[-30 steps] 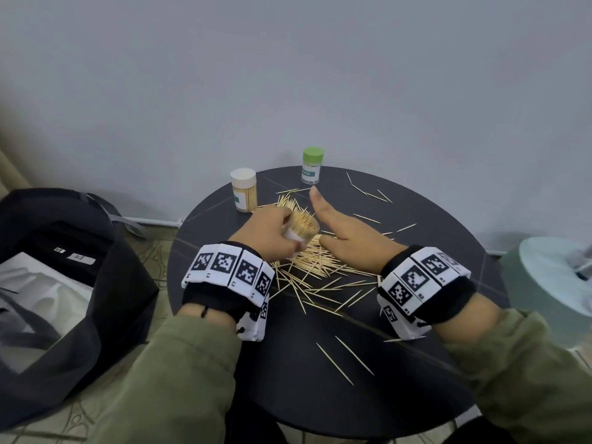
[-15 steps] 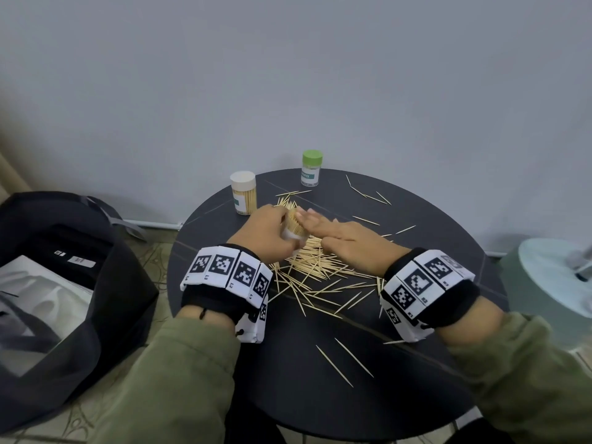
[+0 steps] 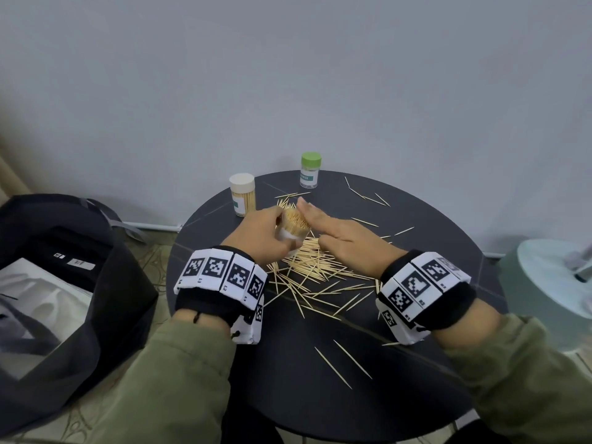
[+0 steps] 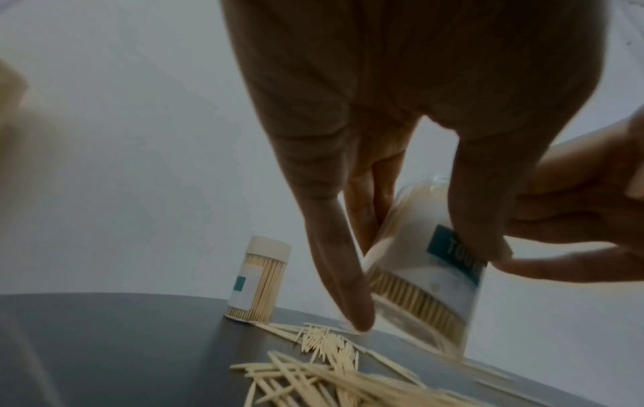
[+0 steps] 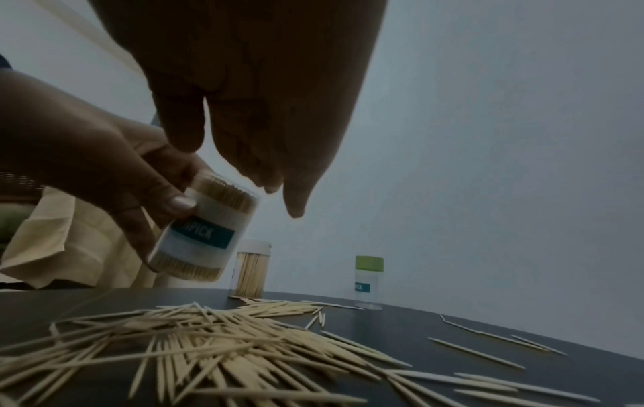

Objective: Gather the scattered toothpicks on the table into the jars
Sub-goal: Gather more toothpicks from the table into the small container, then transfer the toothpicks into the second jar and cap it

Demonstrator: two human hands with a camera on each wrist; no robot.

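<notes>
My left hand (image 3: 272,232) grips a clear, lidless jar (image 3: 295,226) packed with toothpicks and tilts it above the round dark table (image 3: 416,379). The jar's teal label (image 4: 449,247) shows in the left wrist view. My right hand (image 3: 323,224) is flat, with straight fingers (image 5: 292,198) just right of the jar's mouth (image 5: 226,190) and nothing in it. A dense pile of toothpicks (image 3: 314,267) lies under and in front of both hands. A full white-lidded jar (image 3: 242,195) and a near-empty green-lidded jar (image 3: 310,170) stand upright at the table's back.
Stray toothpicks lie at the back right (image 3: 368,197) and near the front (image 3: 342,363) of the table. A black bag (image 3: 64,283) sits on the floor to the left. A pale green round object (image 3: 551,283) stands to the right. A grey wall is close behind.
My right hand went from beside the jar to lying over its mouth, then drew back to the right. The jar's mouth shows again. My left hand kept hold of the jar.
</notes>
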